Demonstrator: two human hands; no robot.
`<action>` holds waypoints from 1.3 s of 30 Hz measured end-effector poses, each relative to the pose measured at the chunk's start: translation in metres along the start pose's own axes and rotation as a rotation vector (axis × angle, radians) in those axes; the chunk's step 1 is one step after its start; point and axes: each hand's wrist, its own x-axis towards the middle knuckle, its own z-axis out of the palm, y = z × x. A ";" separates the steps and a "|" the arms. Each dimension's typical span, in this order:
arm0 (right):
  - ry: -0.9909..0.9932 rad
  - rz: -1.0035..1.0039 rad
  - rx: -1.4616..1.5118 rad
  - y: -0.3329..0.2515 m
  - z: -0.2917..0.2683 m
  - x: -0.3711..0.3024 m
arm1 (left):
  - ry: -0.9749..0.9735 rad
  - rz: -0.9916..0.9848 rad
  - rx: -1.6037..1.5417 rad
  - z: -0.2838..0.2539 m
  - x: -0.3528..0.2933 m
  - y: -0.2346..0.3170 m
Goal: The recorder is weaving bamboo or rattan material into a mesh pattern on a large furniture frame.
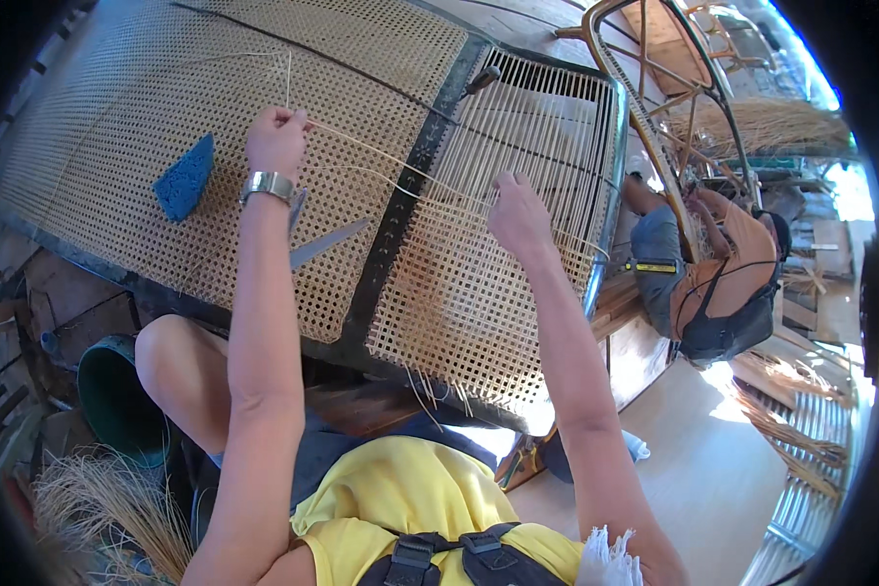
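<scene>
A large woven cane panel (pixel 146 127) in a dark frame lies in front of me. Its right section has open parallel strands (pixel 523 127) at the far end and finished weave at the near end. My left hand (pixel 277 145), wearing a metal watch, pinches a thin cane strand (pixel 361 145) above the panel. The strand runs right to my right hand (pixel 520 213), whose closed fingers are at it over the open strands. Scissors (pixel 332 242) lie on the weave, partly hidden by my left forearm. A blue sponge (pixel 184 179) rests left of my left hand.
A dark-handled tool (pixel 482 80) sits at the dark middle bar, and a thin dark rod (pixel 361 78) crosses the panel. Another person (pixel 723 264) bends beside a wooden frame (pixel 645 107) at right. A green bucket (pixel 122 400) and loose fibres (pixel 117 508) are at lower left.
</scene>
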 end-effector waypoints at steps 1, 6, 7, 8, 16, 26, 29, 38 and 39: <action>0.003 0.011 -0.004 0.003 -0.002 0.006 | -0.108 0.008 0.040 0.003 -0.008 0.023; -0.079 -0.274 0.731 -0.043 -0.020 0.032 | -0.521 0.026 -0.255 0.031 -0.054 0.103; -0.153 -0.328 0.957 -0.055 -0.032 0.030 | -0.600 0.067 -0.355 0.037 -0.057 0.105; -0.225 -0.379 1.178 -0.059 -0.040 0.028 | -0.599 0.068 -0.350 0.048 -0.060 0.104; 0.106 0.101 0.574 0.038 -0.024 0.011 | -0.619 -0.056 0.255 0.130 -0.091 -0.021; 0.047 0.101 0.436 0.035 0.016 0.025 | -0.486 0.251 0.941 0.164 -0.111 -0.047; 0.055 0.124 0.379 0.038 0.020 0.025 | -0.480 0.249 0.893 0.161 -0.111 -0.052; 0.038 0.164 0.234 0.020 0.015 0.024 | -0.589 -0.473 0.222 0.149 -0.094 -0.046; 0.022 0.156 0.171 0.015 0.015 0.024 | -0.614 -0.470 0.174 0.147 -0.089 -0.053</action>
